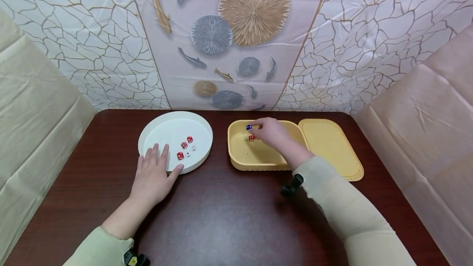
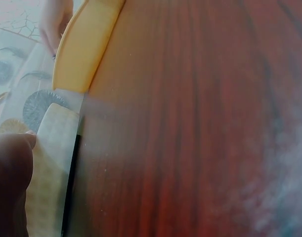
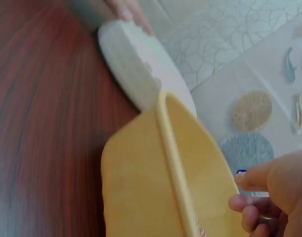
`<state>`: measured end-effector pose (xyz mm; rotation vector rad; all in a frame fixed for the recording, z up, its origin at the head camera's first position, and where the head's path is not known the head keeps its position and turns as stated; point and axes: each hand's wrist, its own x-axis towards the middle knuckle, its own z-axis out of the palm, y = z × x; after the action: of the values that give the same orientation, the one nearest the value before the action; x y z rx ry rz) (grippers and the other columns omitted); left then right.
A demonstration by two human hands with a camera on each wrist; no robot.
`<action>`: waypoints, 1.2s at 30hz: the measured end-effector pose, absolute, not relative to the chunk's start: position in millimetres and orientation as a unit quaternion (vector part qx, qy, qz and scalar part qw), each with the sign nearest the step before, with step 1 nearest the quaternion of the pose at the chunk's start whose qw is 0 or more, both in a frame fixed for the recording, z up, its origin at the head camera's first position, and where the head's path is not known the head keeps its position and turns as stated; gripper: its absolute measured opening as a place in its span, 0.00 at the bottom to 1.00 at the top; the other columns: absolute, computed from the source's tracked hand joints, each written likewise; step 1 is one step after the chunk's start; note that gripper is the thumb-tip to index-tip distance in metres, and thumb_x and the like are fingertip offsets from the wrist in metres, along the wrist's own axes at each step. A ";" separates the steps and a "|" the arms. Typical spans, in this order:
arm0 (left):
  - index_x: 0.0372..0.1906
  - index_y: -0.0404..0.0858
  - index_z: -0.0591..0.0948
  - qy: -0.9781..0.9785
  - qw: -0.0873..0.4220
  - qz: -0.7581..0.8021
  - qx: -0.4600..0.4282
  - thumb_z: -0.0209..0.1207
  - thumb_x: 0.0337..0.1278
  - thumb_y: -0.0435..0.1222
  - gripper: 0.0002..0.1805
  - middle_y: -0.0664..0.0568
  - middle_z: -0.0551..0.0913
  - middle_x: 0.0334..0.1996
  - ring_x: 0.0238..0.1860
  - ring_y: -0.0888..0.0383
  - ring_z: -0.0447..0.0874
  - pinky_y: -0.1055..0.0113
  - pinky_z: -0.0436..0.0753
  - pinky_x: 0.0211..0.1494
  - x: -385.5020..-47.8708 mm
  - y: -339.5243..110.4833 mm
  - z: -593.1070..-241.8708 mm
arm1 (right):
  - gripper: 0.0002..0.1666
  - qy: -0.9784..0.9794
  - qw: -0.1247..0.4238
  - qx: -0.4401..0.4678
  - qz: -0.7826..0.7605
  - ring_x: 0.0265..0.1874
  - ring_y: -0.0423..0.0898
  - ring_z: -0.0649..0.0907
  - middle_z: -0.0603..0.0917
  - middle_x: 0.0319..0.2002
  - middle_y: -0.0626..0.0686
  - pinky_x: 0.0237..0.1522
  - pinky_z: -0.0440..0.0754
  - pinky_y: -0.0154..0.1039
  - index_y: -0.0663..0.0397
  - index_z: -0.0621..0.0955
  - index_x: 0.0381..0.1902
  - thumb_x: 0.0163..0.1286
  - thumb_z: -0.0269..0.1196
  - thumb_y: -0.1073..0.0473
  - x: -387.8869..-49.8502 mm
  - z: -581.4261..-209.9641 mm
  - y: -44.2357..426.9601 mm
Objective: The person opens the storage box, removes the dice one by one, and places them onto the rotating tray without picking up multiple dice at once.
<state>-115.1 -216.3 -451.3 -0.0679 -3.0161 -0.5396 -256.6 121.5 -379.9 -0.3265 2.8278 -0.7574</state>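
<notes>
My right hand [image 1: 271,134] pinches a blue die [image 1: 249,127] between thumb and finger over the yellow box [image 1: 236,157]. A red die [image 1: 251,138] with white dots shows just below those fingertips; whether the hand touches it I cannot tell. In the right wrist view only an edge of the blue die [image 3: 241,171] shows past the thumb. Spread over the near left rim of a round white tray [image 1: 207,151], my left hand [image 1: 152,179] has its fingers straight. Inside that tray lie several small dice, red ones [image 1: 180,156] and white ones [image 1: 193,148].
The yellow lid [image 1: 330,147] lies flat on the dark wooden table [image 1: 221,216], against the box's right side. A patterned cloth [image 1: 236,65] hangs behind the table's far edge. Pale side panels [image 1: 425,106] flank the table.
</notes>
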 end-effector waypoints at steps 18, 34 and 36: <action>0.78 0.34 0.53 -0.984 0.035 -0.173 -0.020 0.48 0.70 0.60 0.45 0.29 0.49 0.75 0.75 0.32 0.43 0.38 0.42 0.75 -115.3 -215.0 -449.9 | 0.16 0.872 0.165 -0.129 -0.442 0.18 0.45 0.76 0.84 0.26 0.55 0.25 0.77 0.37 0.45 0.86 0.53 0.70 0.65 0.50 -252.4 -365.7 25.8; 0.78 0.34 0.54 -0.984 0.041 -0.171 -0.019 0.48 0.70 0.60 0.45 0.29 0.50 0.75 0.75 0.32 0.44 0.37 0.43 0.74 -115.9 -216.3 -451.0 | 0.16 0.941 0.131 -0.170 -0.261 0.39 0.40 0.84 0.85 0.48 0.46 0.42 0.80 0.36 0.41 0.87 0.52 0.70 0.64 0.47 -249.0 -386.5 -13.9; 0.78 0.34 0.54 -0.984 0.040 -0.171 -0.019 0.48 0.70 0.60 0.45 0.29 0.50 0.75 0.75 0.32 0.44 0.37 0.42 0.74 -115.8 -216.1 -451.0 | 0.16 0.954 0.122 -0.177 -0.211 0.45 0.40 0.82 0.85 0.51 0.45 0.49 0.79 0.38 0.40 0.87 0.52 0.70 0.64 0.46 -248.3 -390.8 -19.1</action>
<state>-115.8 -216.1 -451.0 -0.0585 -3.0148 -0.5245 -248.3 -19.1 -390.8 -0.5158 2.7840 -0.6159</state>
